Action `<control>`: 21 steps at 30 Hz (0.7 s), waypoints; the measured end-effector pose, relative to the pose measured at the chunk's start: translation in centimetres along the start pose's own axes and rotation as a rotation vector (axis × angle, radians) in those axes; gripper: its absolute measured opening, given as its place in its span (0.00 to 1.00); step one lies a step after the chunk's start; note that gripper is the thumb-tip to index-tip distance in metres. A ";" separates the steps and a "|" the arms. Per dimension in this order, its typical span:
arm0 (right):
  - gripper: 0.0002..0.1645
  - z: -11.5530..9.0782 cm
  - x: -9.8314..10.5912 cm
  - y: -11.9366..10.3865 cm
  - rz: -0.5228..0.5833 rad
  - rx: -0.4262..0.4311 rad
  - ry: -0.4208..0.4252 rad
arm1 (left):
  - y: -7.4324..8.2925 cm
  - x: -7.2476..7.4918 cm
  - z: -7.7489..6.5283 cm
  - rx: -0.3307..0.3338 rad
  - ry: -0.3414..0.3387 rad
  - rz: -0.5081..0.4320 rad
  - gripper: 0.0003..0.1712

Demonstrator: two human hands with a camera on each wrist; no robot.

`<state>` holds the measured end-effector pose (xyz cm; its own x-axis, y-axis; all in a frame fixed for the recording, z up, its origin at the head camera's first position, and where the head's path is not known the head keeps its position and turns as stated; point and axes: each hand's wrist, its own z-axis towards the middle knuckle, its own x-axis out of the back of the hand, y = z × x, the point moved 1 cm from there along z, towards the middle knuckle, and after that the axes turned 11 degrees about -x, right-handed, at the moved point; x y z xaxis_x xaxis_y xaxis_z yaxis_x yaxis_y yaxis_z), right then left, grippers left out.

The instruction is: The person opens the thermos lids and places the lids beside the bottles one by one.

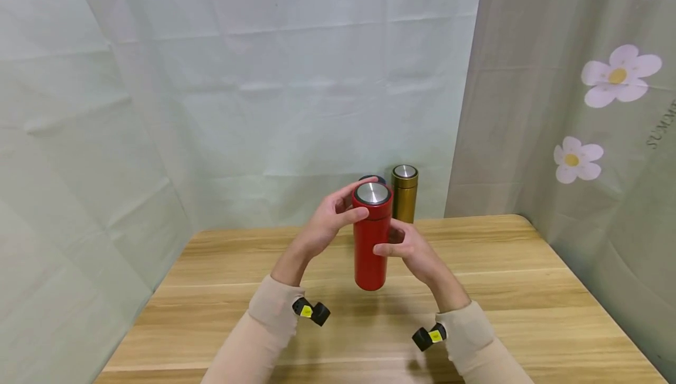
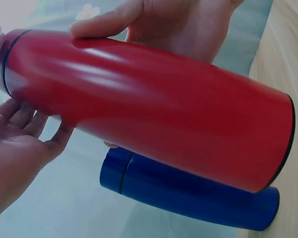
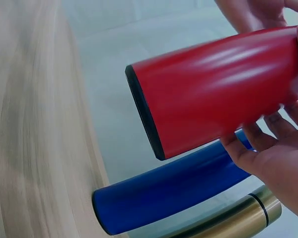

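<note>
A red thermos bottle [image 1: 369, 260] with a silver-topped cap is held upright, its base apart from the table in both wrist views. My left hand [image 1: 323, 225] grips it around the cap, thumb in front and fingers behind. Lower down, my right hand [image 1: 419, 253] holds the body from the right side, its thumb on the near face. Behind the red one stands a blue thermos bottle [image 2: 188, 193], mostly hidden in the head view. A gold thermos bottle [image 1: 405, 199] is upright to its right.
The wooden table [image 1: 211, 296] spreads out below both forearms. A pale cloth [image 1: 296, 90] hangs behind its back edge. On the right is a curtain with printed flowers [image 1: 620, 76].
</note>
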<state>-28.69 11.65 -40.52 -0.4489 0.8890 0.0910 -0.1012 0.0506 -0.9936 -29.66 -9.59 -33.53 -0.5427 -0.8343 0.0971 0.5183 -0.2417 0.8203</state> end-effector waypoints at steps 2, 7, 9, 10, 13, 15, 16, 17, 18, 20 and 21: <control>0.32 0.0 0.0 0.0 0.004 0.003 -0.016 | 0.0 0.1 0.0 0.005 -0.020 -0.007 0.41; 0.31 0.2 0.0 0.0 0.008 0.018 -0.005 | 0.0 -0.1 0.1 0.003 0.010 -0.017 0.41; 0.31 0.2 -0.1 0.0 0.013 0.020 0.003 | 0.0 -0.3 0.1 0.003 0.038 -0.015 0.41; 0.31 0.2 -0.1 0.0 0.016 0.022 0.007 | 0.0 -0.4 0.1 0.001 0.055 -0.017 0.40; 0.31 0.1 -0.2 -0.2 0.027 0.029 0.020 | 0.0 -0.9 0.0 -0.006 0.112 0.003 0.40; 0.31 0.2 -0.3 -0.2 0.030 0.037 0.030 | 0.0 -1.2 0.0 -0.016 0.146 0.027 0.39; 0.31 0.2 -0.3 -0.2 0.030 0.040 0.034 | 0.0 -1.3 0.1 -0.021 0.159 0.041 0.39; 0.31 0.2 -0.4 -0.2 0.031 0.043 0.038 | 0.0 -1.4 0.1 -0.026 0.167 0.056 0.39; 0.31 0.2 -0.4 -0.2 0.031 0.045 0.043 | 0.1 -1.5 0.1 -0.031 0.169 0.069 0.39; 0.31 0.2 -0.4 -0.2 0.032 0.048 0.048 | 0.0 -1.5 0.2 -0.040 0.161 0.067 0.40; 0.31 0.2 -0.4 -0.2 0.033 0.047 0.050 | 0.0 -1.4 0.2 -0.043 0.149 0.060 0.41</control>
<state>-28.67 11.15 -40.34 -0.4080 0.9114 0.0535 -0.1290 0.0004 -0.9916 -29.03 -8.31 -33.56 -0.4078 -0.9112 0.0575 0.5765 -0.2081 0.7901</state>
